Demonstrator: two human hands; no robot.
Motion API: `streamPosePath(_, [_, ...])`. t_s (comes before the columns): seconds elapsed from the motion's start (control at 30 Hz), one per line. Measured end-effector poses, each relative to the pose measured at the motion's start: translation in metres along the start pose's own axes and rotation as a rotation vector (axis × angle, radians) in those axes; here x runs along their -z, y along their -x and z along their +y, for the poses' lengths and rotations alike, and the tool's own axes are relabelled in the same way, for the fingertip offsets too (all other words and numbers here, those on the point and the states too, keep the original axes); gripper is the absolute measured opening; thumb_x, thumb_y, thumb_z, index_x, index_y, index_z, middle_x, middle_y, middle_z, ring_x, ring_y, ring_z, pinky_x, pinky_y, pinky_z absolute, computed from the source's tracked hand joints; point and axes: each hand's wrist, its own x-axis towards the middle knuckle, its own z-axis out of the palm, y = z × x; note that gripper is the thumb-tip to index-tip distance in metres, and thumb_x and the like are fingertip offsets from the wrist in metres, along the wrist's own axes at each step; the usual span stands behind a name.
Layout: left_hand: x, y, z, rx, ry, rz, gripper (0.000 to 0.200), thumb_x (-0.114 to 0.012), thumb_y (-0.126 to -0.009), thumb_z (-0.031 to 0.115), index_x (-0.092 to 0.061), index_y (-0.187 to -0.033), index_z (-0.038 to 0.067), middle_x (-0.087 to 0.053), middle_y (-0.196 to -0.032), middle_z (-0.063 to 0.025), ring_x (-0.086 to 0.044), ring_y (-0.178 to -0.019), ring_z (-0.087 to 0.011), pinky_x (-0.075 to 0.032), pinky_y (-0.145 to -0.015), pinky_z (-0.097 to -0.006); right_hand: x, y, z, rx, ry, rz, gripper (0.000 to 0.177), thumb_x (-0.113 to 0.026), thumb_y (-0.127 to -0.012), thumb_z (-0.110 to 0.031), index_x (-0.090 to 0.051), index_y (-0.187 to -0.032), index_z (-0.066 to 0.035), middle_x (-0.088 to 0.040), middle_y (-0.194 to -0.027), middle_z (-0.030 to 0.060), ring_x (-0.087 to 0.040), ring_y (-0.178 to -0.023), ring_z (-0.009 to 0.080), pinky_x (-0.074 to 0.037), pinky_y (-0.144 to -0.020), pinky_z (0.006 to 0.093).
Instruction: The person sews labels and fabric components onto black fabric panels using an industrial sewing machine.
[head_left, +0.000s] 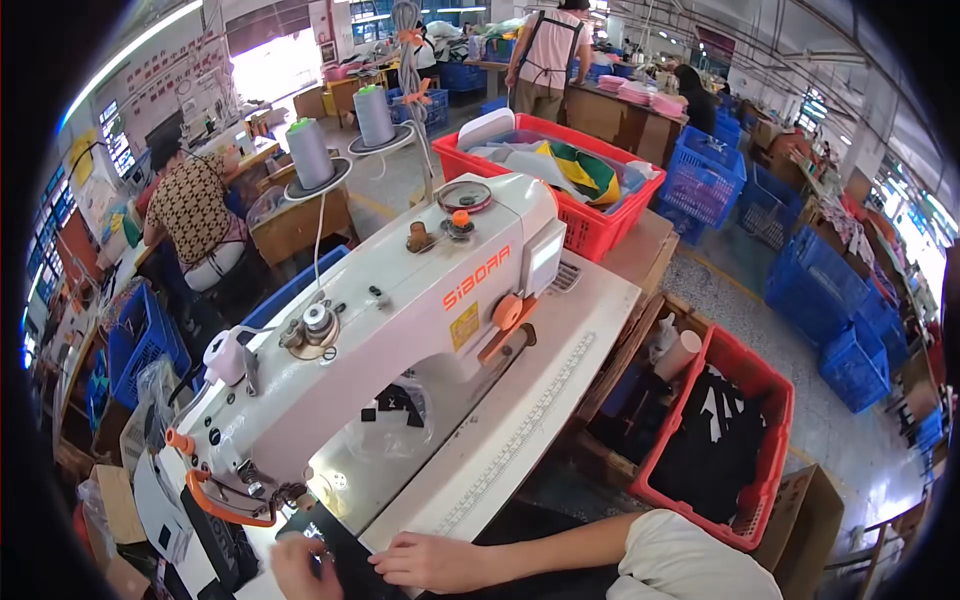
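We had our blurred left hand [300, 567] and our right hand [428, 562] at black cloth [347, 556] near the sewing machine's [400, 320] needle end, grip unclear; cut off below, the cloth's direction and long axis escaped us.

Loose off-white sleeve [690, 562], softly creased; right forearm [565, 553] and hand [435, 563] bare.

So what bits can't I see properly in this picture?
All in the head view:
Left hand: blurred, and cut off by the bottom edge.
Right hand: its palm is hidden by its own back.
Black cloth: partly covered by the hands, cut off by the bottom edge.
Lower red crate: its floor, hidden under black pieces.
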Motion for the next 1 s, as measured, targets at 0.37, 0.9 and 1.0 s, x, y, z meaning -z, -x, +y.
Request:
streamPosePath(0.37, [-0.016, 0.084, 0.048, -0.258, 0.055, -0.088, 0.039, -0.067, -0.074, -0.007, -0.069, -0.112, 0.001, -0.067, -0.119, -0.0157, -0.063, -0.114, -0.0376, -0.049, -0.099, -0.0509, 0.024, 0.033, -0.031, -0.055, 0.035, 0.036, 0.029, -0.060, -0.084, -0.013, -0.065, -0.111, -0.003, -0.062, -0.114, 0.0124, -0.062, -0.111, 0.0281, -0.048, -0.096, 0.0431])
streamPosePath(0.9, [-0.026, 0.091, 0.037, -0.213, 0.084, -0.060, 0.047, -0.064, -0.066, -0.004, -0.069, -0.113, -0.006, -0.067, -0.121, -0.0168, -0.065, -0.113, -0.0332, -0.058, -0.091, -0.0378, 0.022, 0.036, -0.035, -0.092, 0.084, -0.041, 0.044, -0.082, -0.073, -0.013, -0.070, -0.115, -0.010, -0.064, -0.115, 0.0048, -0.063, -0.113, 0.0250, -0.046, -0.092, 0.0395])
streamPosePath(1.0, [-0.025, 0.090, 0.036, -0.212, 0.092, -0.064, 0.048, -0.063, -0.065, -0.006, -0.069, -0.112, -0.006, -0.067, -0.121, -0.0166, -0.065, -0.114, -0.0333, -0.058, -0.091, -0.0376, 0.022, 0.035, -0.035, -0.100, 0.085, -0.047, 0.044, -0.082, -0.073, -0.013, -0.070, -0.114, -0.010, -0.064, -0.115, 0.0049, -0.063, -0.112, 0.0252, -0.046, -0.092, 0.0397])
